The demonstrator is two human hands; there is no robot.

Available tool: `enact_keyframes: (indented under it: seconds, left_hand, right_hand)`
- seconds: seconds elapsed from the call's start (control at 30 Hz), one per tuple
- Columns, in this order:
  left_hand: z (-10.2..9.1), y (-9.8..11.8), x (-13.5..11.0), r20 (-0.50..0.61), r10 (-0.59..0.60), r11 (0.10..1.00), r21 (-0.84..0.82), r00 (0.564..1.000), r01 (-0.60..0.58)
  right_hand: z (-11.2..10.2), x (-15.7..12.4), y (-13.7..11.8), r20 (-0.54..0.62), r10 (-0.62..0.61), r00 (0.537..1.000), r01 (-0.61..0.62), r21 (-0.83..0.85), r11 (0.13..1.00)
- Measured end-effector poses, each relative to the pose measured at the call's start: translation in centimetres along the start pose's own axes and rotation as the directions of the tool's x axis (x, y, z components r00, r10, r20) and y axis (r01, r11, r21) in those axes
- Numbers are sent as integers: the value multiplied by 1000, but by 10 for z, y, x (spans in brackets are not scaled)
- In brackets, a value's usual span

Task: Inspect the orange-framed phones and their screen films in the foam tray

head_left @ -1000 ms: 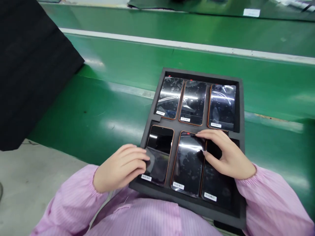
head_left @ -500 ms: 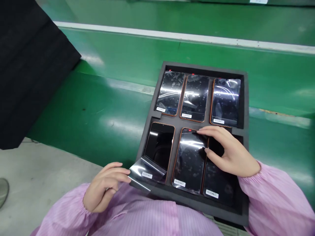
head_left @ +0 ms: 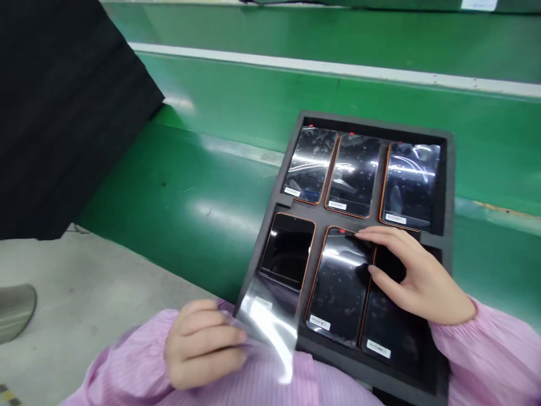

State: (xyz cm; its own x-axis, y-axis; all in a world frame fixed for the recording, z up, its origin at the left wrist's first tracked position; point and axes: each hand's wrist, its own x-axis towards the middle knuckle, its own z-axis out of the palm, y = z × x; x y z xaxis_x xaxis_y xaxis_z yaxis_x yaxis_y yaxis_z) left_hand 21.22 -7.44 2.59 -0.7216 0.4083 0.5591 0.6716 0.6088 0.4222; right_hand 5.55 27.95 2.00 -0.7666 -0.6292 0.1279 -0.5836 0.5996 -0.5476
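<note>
My left hand (head_left: 205, 345) pinches the edge of a clear protective film (head_left: 270, 321), which is bent and shiny. The film overlaps the lower part of the near-left phone (head_left: 288, 248), whose upper screen is bare and glossy black. Over the near row rests my right hand (head_left: 409, 270), holding nothing, thumb and fingers apart. Its fingertips are at the upper right of the middle phone (head_left: 340, 287), which has a red tab and a white label. Partly under this hand lies the near-right phone (head_left: 393, 327).
A dark foam tray (head_left: 274, 225) holds the phones in two rows. Three film-covered phones, one a far-middle phone (head_left: 355, 175), fill the far row. Beneath is a green work surface (head_left: 211, 225). Black cloth (head_left: 71, 113) hangs at left, above grey floor (head_left: 114, 276).
The film in my left hand has swung toward my body and bent more. My right hand keeps its place over the tray. The whole view has shifted slightly.
</note>
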Motion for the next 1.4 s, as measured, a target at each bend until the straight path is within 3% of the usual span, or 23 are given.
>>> enact_keyframes:
  seconds: [0.03, 0.13, 0.23, 0.33, 0.43, 0.6, 0.7, 0.77, 0.83, 0.9, 0.97, 1.13, 1.23, 1.3, 1.4]
  left_hand:
    - [9, 5, 11, -104, 96, 995, 20, 990, -94]
    - [34, 20, 47, -96, 162, 987, 2, 982, -162]
    - [53, 33, 69, -30, 114, 993, -7, 993, -114]
    - [65, 41, 78, -51, 149, 989, 4, 988, -149]
    - [72, 40, 82, -82, 107, 994, -14, 991, -109]
    - [57, 13, 92, -88, 180, 979, 113, 980, -169]
    - [45, -14, 101, -106, 53, 952, 307, 993, -19]
    - [45, -30, 108, 23, -20, 937, 350, 1000, 10]
    - [52, -42, 116, 216, -26, 938, 343, 976, -50]
    - [66, -49, 124, 359, -26, 944, 315, 933, -95]
    - [82, -50, 132, 422, -77, 956, 288, 903, -54]
    - [112, -43, 143, 424, -200, 978, 141, 883, 154]
    - [114, -42, 145, 397, -314, 938, -10, 862, 346]
    - [109, -44, 148, 384, -339, 912, -90, 859, 400]
    - [97, -51, 151, 371, -326, 786, -404, 869, 468]
  right_hand:
    - [0, 0, 0, -1, 0, 1000, 0, -2, 1000]
    - [0, 1, 0, -6, -2, 1000, 2, -15, 1000]
    - [0, 1, 0, -5, -13, 1000, 13, -32, 999]
    - [-1, 1, 1, 2, -21, 1000, 21, -39, 999]
    - [-2, 1, 1, 4, -17, 1000, 17, -38, 999]
    - [1, 2, 0, -5, -17, 1000, 17, -88, 996]
    - [4, 3, 0, -71, -16, 997, 1, -204, 979]
    - [5, 4, -1, -116, -23, 993, -12, -289, 957]
    - [4, 4, -6, -154, -23, 988, -36, -368, 929]
    - [5, 5, -15, -180, 1, 984, -78, -425, 902]
    - [7, 8, -28, -169, 47, 985, -118, -442, 889]
    - [31, 25, -65, -119, 216, 969, -246, -478, 843]
    - [48, 33, -73, -215, 309, 927, -375, -465, 802]
    - [55, 35, -72, -284, 328, 901, -421, -395, 816]
    - [57, 34, -67, -360, 348, 866, -446, -242, 861]
